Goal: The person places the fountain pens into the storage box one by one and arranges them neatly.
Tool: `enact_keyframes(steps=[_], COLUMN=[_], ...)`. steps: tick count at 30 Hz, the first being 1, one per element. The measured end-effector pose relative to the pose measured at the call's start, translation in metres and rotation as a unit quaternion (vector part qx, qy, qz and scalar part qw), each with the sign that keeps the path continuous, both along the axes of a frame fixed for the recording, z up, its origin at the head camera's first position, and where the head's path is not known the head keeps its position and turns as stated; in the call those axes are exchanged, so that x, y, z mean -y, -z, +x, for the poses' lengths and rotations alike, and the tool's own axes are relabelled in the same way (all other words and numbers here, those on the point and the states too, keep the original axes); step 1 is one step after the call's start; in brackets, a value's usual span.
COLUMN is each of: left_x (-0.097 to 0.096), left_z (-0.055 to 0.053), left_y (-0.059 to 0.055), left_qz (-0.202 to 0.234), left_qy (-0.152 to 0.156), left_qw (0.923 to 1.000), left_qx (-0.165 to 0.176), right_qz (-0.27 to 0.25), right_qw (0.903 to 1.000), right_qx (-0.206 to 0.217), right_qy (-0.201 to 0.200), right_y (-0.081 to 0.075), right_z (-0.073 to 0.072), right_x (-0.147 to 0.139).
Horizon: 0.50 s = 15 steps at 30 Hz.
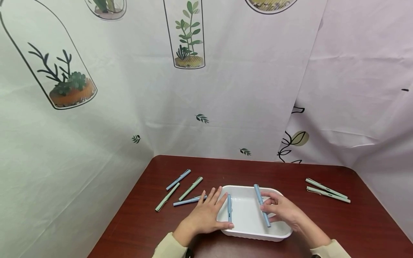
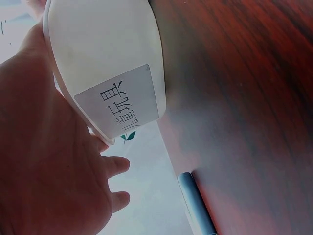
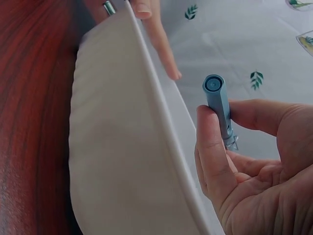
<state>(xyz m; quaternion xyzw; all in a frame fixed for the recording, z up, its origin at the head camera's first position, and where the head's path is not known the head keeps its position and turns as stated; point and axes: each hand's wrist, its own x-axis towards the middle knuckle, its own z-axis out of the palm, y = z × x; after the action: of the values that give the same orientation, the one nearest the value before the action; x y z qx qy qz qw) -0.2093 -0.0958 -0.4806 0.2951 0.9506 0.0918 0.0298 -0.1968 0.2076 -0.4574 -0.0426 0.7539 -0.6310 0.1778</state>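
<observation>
My right hand [image 1: 282,211] pinches a blue pen [image 1: 262,204] between thumb and fingers, above the right half of a white plastic tray [image 1: 246,234]. In the right wrist view the round end of that pen [image 3: 220,100] faces the camera. Inside the tray, along its left wall, lies another blue pen [image 1: 229,208]. My left hand [image 1: 206,213] rests on the tray's left rim with fingers straight and spread, its thumb at the front corner. The left wrist view shows the palm along the rim, beside a label [image 2: 117,100] with printed characters on the tray's side.
Left of the tray lie two green pens [image 1: 167,197] [image 1: 191,189] and two blue pens [image 1: 178,180] [image 1: 189,201], one reaching close to my left fingers. Two more green pens [image 1: 326,188] [image 1: 328,194] lie at the table's right. A patterned cloth [image 1: 226,107] hangs behind the dark red table [image 1: 129,229].
</observation>
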Motion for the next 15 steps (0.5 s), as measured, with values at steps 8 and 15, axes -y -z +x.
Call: enact_keyframes(steps=[8, 15], left_x=[-0.001, -0.001], left_z=[0.000, 0.000], left_y=[0.001, 0.001], left_qz=[0.001, -0.001], left_qy=[-0.002, -0.002], left_qw=[1.0000, 1.0000], left_qx=[0.002, -0.003], right_qz=[0.005, 0.003], right_qw=[1.0000, 0.9999], right_qx=[0.006, 0.011], right_qy=[0.001, 0.004], right_y=[0.007, 0.012], right_z=[-0.002, -0.003], right_x=[0.005, 0.013])
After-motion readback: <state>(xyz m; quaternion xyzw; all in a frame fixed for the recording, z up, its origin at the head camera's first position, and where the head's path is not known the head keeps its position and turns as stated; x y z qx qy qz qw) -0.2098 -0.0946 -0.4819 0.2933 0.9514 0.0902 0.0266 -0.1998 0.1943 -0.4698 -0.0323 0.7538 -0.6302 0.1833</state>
